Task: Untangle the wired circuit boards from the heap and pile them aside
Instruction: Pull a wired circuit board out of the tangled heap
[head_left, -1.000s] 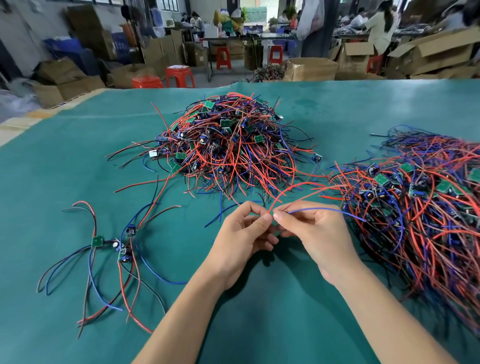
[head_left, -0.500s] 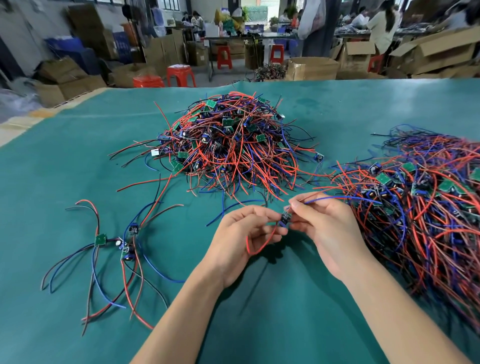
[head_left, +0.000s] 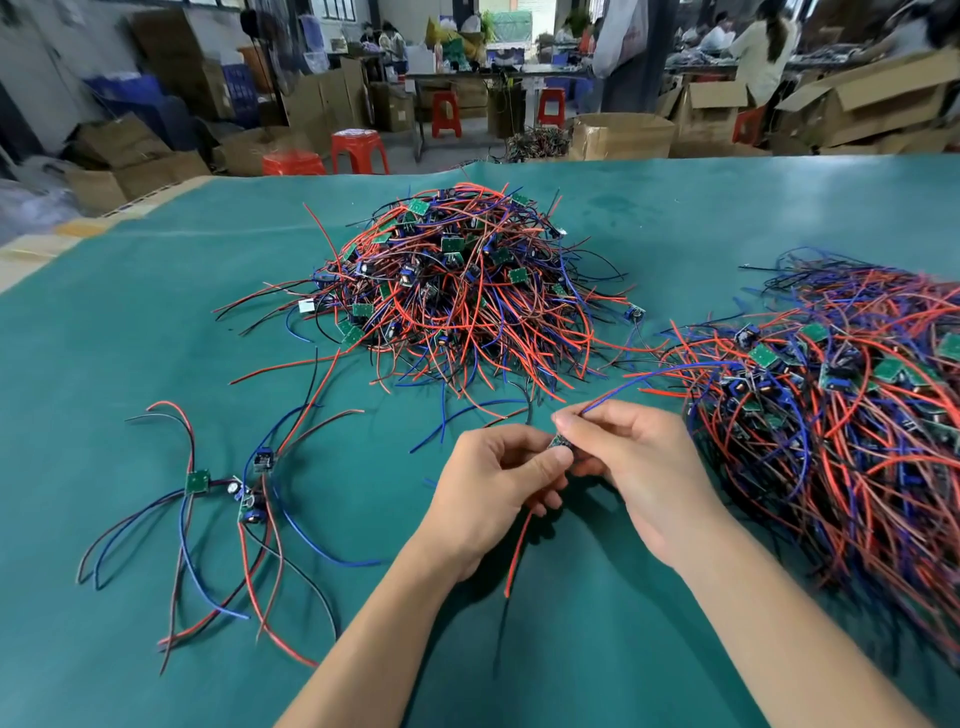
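Bench (head_left: 156, 322) cover is plain teal-green. The heap (head_left: 457, 291) is red, blue and black wires with little green boards mixed in. Stools (head_left: 358, 148) in the back are bright orange-red, boxes (head_left: 878, 104) brown cardboard.

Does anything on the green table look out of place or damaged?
Nothing looks damaged. One stray board lies apart at the right edge of the middle heap. Both hands hold a board whose blue wire runs toward the right heap.
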